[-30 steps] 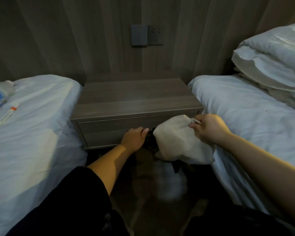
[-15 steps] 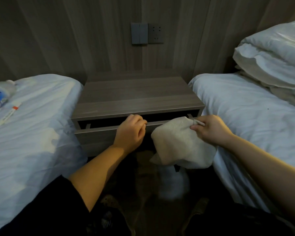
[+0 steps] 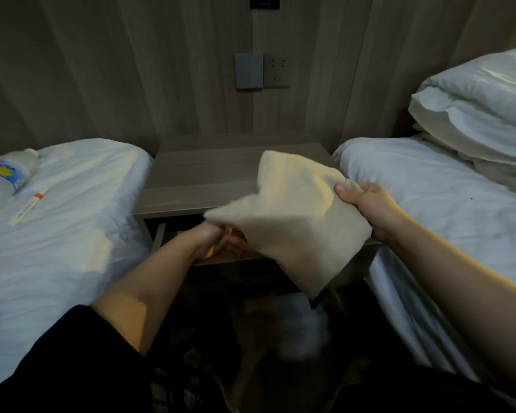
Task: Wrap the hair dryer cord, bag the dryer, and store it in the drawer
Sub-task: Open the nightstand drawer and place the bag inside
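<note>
at mid-frame we see the right hand (image 3: 370, 211) gripping the gathered neck of a cream cloth bag (image 3: 289, 222), which hangs bulging over the open drawer (image 3: 173, 235) of the nightstand (image 3: 203, 174). the left hand (image 3: 210, 240) sits at the drawer's front edge, its fingers hidden under the bag, so we cannot tell their grip. at the left of the frame a water bottle (image 3: 3, 180) lies on a bed (image 3: 72, 234).

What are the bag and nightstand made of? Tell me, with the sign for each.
Bag: soft matte cloth, perhaps cotton; it creases and droops from the right hand. Nightstand: matte wood or wood-look laminate; straight grain lines show.
</note>
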Available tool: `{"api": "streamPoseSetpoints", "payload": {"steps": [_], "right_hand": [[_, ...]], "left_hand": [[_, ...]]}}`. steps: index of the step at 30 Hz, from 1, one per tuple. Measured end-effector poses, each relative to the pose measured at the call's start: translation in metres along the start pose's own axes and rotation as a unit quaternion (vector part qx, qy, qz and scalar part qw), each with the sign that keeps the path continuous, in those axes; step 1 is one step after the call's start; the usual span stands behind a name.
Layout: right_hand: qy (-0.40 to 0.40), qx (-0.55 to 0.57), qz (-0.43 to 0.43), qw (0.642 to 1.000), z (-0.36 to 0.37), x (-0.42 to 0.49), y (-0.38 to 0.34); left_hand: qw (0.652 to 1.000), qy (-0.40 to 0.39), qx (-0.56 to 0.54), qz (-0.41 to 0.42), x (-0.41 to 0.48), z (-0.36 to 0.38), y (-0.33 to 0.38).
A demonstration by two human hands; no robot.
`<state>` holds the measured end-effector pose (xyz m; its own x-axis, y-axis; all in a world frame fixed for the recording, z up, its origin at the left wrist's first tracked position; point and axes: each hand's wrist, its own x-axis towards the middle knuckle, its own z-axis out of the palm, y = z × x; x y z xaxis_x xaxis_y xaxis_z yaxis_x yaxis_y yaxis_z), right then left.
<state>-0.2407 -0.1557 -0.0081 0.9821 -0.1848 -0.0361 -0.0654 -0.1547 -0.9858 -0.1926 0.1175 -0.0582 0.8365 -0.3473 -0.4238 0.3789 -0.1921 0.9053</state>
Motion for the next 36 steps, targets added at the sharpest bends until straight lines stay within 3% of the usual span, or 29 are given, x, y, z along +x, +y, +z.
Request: {"api": "streamPoseSetpoints", "payload": {"steps": [2, 4, 7, 11, 15, 18, 21, 24, 28, 32, 36], "right_hand": [[-0.006, 0.052, 0.057, 0.997, 0.006, 0.005, 0.0], [-0.006, 0.082, 0.126, 0.989, 0.012, 0.011, 0.005], [-0.015, 0.119, 0.21, 0.97, 0.02, 0.013, 0.014], [-0.011, 0.07, 0.286, 0.955, 0.027, 0.006, 0.03], [0.003, -0.041, 0.289, 0.956, 0.027, 0.004, 0.045], [-0.063, -0.074, 0.293, 0.951, 0.029, 0.006, 0.043], [-0.116, -0.11, 0.331, 0.93, 0.035, 0.006, 0.045], [-0.203, -0.041, 0.315, 0.926, 0.035, 0.006, 0.047], [-0.32, 0.003, 0.297, 0.899, 0.029, 0.013, 0.051], [-0.302, -0.104, 0.267, 0.909, 0.044, 0.037, 0.053], [-0.271, -0.102, 0.266, 0.919, 0.06, 0.05, 0.066]], "left_hand": [[0.997, -0.063, 0.032, -0.032, -0.004, -0.001, -0.004], [0.992, -0.111, -0.025, -0.048, -0.006, -0.002, -0.005], [0.972, -0.1, -0.209, -0.033, -0.002, 0.0, -0.002], [0.97, -0.089, -0.221, -0.049, 0.007, 0.001, -0.006], [0.953, -0.044, -0.281, -0.1, 0.014, 0.004, -0.014], [0.945, 0.022, -0.303, -0.122, 0.02, 0.009, -0.015], [0.962, 0.053, -0.218, -0.157, 0.024, 0.018, -0.014], [0.972, 0.072, -0.123, -0.186, 0.025, 0.026, -0.021], [0.99, 0.059, -0.076, -0.099, 0.032, 0.023, -0.02], [0.976, 0.11, -0.086, -0.17, 0.054, 0.013, -0.011], [0.974, 0.076, -0.118, -0.176, 0.065, 0.013, -0.017]]}}
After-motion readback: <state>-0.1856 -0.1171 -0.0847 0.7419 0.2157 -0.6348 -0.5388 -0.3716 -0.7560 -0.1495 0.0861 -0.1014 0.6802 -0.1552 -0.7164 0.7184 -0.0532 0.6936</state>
